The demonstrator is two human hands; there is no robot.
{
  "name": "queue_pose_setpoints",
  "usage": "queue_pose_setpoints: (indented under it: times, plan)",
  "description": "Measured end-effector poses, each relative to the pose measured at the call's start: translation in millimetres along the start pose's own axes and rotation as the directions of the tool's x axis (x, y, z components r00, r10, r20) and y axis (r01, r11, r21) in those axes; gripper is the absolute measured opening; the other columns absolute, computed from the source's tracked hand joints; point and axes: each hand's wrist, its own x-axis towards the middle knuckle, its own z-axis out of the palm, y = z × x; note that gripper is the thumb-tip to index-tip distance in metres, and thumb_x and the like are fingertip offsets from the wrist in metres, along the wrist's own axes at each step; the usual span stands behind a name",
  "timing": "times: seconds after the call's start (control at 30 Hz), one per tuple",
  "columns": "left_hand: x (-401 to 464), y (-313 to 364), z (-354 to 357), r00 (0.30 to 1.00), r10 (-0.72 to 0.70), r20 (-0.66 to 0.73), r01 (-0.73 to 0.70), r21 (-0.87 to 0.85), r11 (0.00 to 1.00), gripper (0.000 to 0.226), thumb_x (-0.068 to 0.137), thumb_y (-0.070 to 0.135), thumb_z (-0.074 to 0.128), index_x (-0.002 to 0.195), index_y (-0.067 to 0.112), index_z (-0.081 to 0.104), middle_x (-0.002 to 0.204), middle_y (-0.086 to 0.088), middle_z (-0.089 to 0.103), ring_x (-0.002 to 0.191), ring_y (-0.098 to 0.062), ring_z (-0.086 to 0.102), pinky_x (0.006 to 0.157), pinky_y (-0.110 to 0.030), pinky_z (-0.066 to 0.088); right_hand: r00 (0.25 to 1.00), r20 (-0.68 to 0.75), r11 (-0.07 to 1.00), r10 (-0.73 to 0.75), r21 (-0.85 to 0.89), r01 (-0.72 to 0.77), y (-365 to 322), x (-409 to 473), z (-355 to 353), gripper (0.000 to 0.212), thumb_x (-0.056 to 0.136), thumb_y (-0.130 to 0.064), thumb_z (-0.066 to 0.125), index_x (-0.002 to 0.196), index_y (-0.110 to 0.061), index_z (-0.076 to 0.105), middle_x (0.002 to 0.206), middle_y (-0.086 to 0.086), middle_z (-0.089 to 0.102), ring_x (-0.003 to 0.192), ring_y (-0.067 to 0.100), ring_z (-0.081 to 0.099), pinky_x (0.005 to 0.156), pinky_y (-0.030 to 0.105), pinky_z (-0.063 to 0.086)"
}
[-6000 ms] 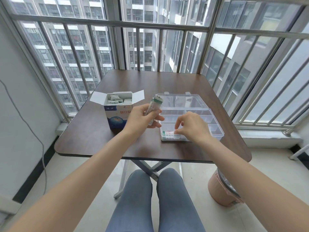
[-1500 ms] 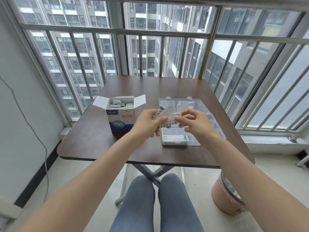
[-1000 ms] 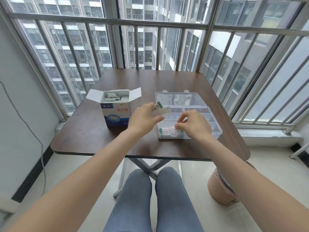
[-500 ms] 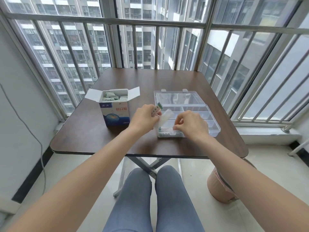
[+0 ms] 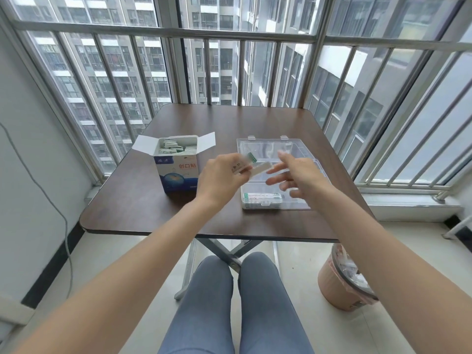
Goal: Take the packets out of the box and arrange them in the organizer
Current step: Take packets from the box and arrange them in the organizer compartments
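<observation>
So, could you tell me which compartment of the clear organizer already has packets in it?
The near-left compartment of the organizer, closest to the table's front edge, holds packets; the other visible ones look empty.

Wearing grey-blue trousers [image 5: 229,307], smooth and close-fitting over both knees; showing bare forearms, no sleeves, no rings, no watch.

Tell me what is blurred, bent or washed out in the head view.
Head view: the right hand is smeared by motion blur, its fingers ghosted over the clear organizer; the left hand and the packets it grips are softer than the sharp box; wide-angle distortion bows the window bars outward; daylight behind leaves the far right panes pale, with soft sheen on the table.
</observation>
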Motion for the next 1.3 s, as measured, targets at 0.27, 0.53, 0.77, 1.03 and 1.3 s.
queue_pose_setpoints:
  times: [0.27, 0.53, 0.77, 1.03, 1.3]
  plan:
    - [0.9, 2.4, 2.7, 0.986, 0.029, 0.166, -0.011, -0.108, 0.994, 0.032, 0.082, 0.04, 0.069, 0.099, 0.013, 0.07, 0.092, 0.0, 0.071, 0.056, -0.003, 0.052, 0.06, -0.034, 0.051, 0.992, 0.125, 1.0, -0.027, 0.019, 0.025, 9.1, 4.5, -13.5, 0.008, 0.086, 0.0, 0.063, 0.085, -0.005, 0.068, 0.074, 0.006, 0.066, 0.063, 0.01, 0.063, 0.053, 0.015, 0.046]
    - [6.0, -8.6, 11.2, 0.96, -0.073, 0.269, 0.061, 0.053, 0.997, 0.018, 0.084, 0.03, 0.065, 0.097, 0.017, 0.066, 0.09, 0.0, 0.068, 0.046, -0.012, 0.055, 0.06, -0.037, 0.057, 0.954, 0.119, 0.773, -0.276, -0.562, 0.294, 23.2, 15.3, 0.8, 0.013, 0.077, -0.007, 0.07, 0.072, -0.018, 0.069, 0.072, 0.004, 0.068, 0.068, 0.012, 0.063, 0.069, 0.025, 0.051]
    - [4.9, -4.0, 10.3, 0.945, -0.081, 0.317, 0.107, -0.066, 0.992, 0.016, 0.096, 0.027, 0.049, 0.098, 0.018, 0.061, 0.094, 0.004, 0.07, 0.039, -0.005, 0.048, 0.045, -0.021, 0.046, 0.906, 0.132, 0.518, -0.402, -0.783, 0.345, 27.5, 11.6, 9.0, 0.002, 0.078, -0.02, 0.072, 0.079, -0.022, 0.072, 0.081, -0.011, 0.056, 0.089, 0.013, 0.056, 0.069, 0.028, 0.043]
    - [-3.4, -0.9, -5.0, 0.9, -0.049, 0.432, 0.251, -0.423, 0.871, 0.026, 0.102, 0.015, 0.036, 0.11, 0.007, 0.06, 0.09, -0.002, 0.071, 0.043, -0.005, 0.052, 0.04, -0.015, 0.041, 0.935, 0.12, 0.923, -0.333, -0.163, 0.349, 13.6, 10.0, 3.7, 0.011, 0.084, -0.014, 0.068, 0.094, -0.02, 0.066, 0.084, 0.001, 0.067, 0.067, 0.008, 0.057, 0.055, 0.016, 0.041]
    - [3.1, 6.9, -5.5, 0.916, -0.071, 0.395, 0.254, -0.431, 0.866, 0.014, 0.095, 0.019, 0.053, 0.086, 0.01, 0.048, 0.084, -0.007, 0.073, 0.039, -0.007, 0.049, 0.038, -0.016, 0.037, 0.929, 0.126, 0.936, -0.348, -0.004, 0.351, 6.0, 7.0, 2.5, 0.017, 0.088, -0.023, 0.063, 0.092, -0.007, 0.069, 0.072, 0.003, 0.068, 0.06, 0.007, 0.06, 0.05, 0.017, 0.044]
